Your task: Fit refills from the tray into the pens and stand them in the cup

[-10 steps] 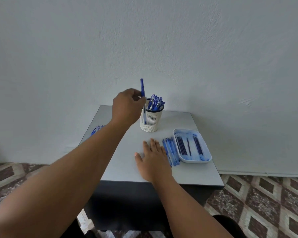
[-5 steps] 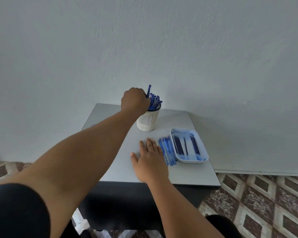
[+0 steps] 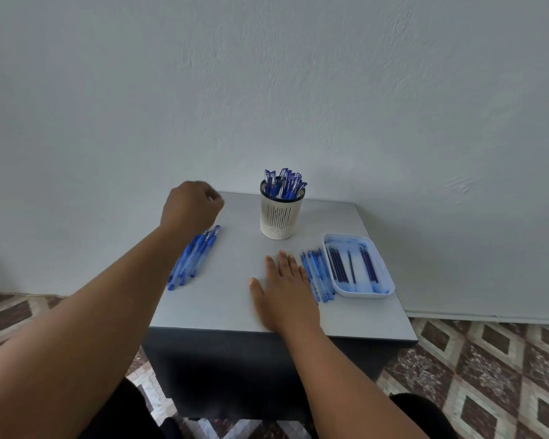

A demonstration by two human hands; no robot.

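A white slotted cup [image 3: 281, 217] stands at the back of the grey table [image 3: 229, 296], with several blue pens [image 3: 284, 183] upright in it. My left hand [image 3: 191, 207] hovers left of the cup, fingers curled with nothing in them, above a pile of blue pens [image 3: 194, 256] on the table's left side. My right hand [image 3: 282, 289] lies flat on the table, fingers apart, holding nothing. Just right of it lies a row of clear blue pen barrels [image 3: 317, 274]. A white tray [image 3: 384, 280] with several dark refills [image 3: 339, 264] sits at the right.
The table is small and stands against a pale wall [image 3: 267, 90]. Its front edge is near my right wrist. Patterned floor tiles [image 3: 488, 375] surround it. My knees show dark at the bottom of the view.
My left hand put the pen it held into the cup, let go, and drew back to the left. My right hand stayed flat on the table.
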